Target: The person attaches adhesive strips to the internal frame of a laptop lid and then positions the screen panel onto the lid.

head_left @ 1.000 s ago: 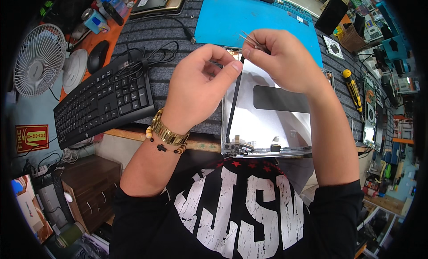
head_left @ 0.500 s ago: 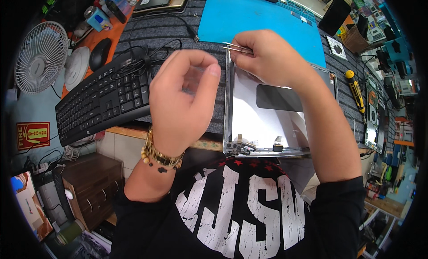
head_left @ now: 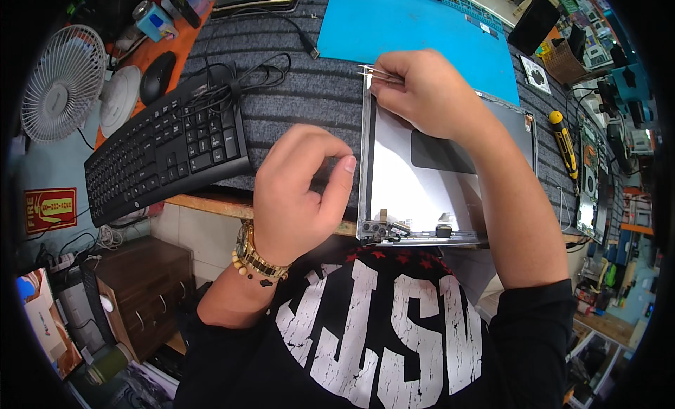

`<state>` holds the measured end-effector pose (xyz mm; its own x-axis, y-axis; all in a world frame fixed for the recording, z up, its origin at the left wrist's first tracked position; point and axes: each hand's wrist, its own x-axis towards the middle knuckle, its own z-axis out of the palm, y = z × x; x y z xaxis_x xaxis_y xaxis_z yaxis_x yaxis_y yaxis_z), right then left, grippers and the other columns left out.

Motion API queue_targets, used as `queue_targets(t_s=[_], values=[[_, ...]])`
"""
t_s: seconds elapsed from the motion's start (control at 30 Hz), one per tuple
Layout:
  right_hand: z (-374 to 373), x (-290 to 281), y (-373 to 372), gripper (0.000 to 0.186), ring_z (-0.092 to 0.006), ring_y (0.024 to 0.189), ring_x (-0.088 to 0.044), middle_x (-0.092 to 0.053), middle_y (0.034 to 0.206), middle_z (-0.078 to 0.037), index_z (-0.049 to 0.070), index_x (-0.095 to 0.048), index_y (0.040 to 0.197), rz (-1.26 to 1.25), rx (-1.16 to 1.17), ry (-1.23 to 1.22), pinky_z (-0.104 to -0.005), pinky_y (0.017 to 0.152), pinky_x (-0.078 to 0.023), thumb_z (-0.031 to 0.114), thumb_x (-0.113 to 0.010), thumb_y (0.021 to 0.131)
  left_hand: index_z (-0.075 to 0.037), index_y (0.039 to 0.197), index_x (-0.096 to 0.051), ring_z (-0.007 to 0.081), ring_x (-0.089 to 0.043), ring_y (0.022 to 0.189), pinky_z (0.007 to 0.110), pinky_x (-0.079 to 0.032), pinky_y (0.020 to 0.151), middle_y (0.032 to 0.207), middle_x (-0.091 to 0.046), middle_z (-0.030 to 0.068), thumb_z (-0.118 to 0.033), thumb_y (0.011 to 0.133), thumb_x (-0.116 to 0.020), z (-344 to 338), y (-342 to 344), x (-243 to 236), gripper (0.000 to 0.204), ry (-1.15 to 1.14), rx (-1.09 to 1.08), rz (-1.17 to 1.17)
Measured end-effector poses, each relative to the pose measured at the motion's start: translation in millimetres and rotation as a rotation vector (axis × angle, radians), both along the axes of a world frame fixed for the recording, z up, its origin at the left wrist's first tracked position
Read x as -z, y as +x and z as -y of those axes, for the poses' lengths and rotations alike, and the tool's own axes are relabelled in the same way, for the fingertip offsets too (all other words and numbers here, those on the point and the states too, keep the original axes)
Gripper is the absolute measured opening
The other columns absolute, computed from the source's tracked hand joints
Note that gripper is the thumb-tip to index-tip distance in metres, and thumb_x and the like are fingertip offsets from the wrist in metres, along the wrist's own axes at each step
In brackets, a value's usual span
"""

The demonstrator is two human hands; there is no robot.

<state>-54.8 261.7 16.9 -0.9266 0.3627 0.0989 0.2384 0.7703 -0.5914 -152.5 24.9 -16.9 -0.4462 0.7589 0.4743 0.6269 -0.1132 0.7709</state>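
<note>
My right hand [head_left: 425, 92] is closed round a pair of metal tweezers [head_left: 385, 75]. Their tips reach the far left corner of a silver laptop lid shell [head_left: 401, 191], which lies with its inner side up. A dark rectangle marks the shell's middle, and a hinge [head_left: 376, 229] with small cables sits at its near left corner. Beside the left rim of the shell is my left hand [head_left: 299, 191], its fingers curled and the thumb and forefinger brought together. Whatever is between them, if anything, is too small or hidden to tell.
Left of my hands lies a black keyboard [head_left: 169, 149] with a coiled cable, near a black mouse [head_left: 157, 78] and a white fan [head_left: 63, 82]. A blue mat [head_left: 415, 29] covers the far side. To the right is a yellow-and-black screwdriver [head_left: 562, 145].
My left hand has come down toward me, alongside the shell's left rim. The right hand stays at the far left corner with the tweezers. The view has shifted slightly.
</note>
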Motion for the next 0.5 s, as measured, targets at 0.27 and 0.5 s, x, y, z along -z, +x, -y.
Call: queue_targets(t_s=[0.27,0.5], values=[[1,-3,-1,0.018,-0.0342,0.074,-0.069,-0.074,0.082,-0.019,-0.003,-0.077,0.101,0.009,-0.007,0.025,-0.0444,0.073,-0.058,0.013,-0.074,0.094,-0.004,0.101,-0.078,0.0322,-0.07,0.091,0.041,-0.055,0.081,0.101,-0.073,0.0106,0.0,0.087,-0.079,1,0,1,0.014,0.0,0.016,-0.077],[0,6,0,0.016,-0.028,0.066,-0.062,-0.067,0.074,-0.015,-0.003,-0.074,0.101,-0.082,-0.025,0.079,-0.0421,0.067,-0.054,0.012,-0.077,0.094,-0.001,0.106,-0.082,0.03,-0.07,0.099,0.039,-0.054,0.087,0.107,-0.074,0.0116,-0.001,0.088,-0.081,4,-1,-2,0.018,-0.078,0.059,-0.176]])
